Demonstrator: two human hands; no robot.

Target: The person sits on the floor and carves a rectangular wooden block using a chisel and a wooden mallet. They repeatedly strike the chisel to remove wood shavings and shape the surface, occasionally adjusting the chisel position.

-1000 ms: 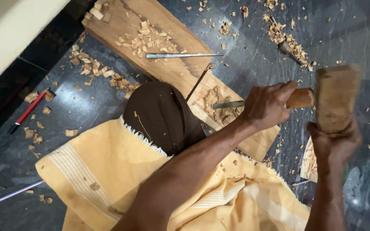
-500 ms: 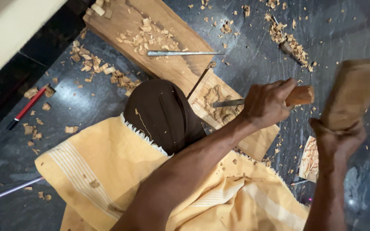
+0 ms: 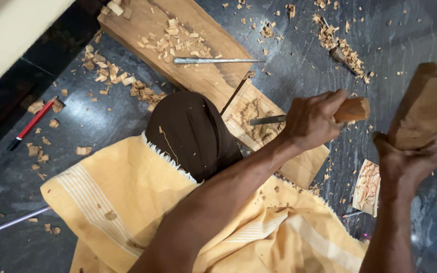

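My left hand (image 3: pixel 312 121) grips the chisel (image 3: pixel 299 116), its blade on the panel (image 3: pixel 274 134); my right hand's (image 3: pixel 405 162) fingers wrap the mallet (image 3: pixel 426 103).

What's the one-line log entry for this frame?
left hand: grips chisel, blade on carved panel | right hand: mallet raised, clear of chisel | plank: spare chisel, chips
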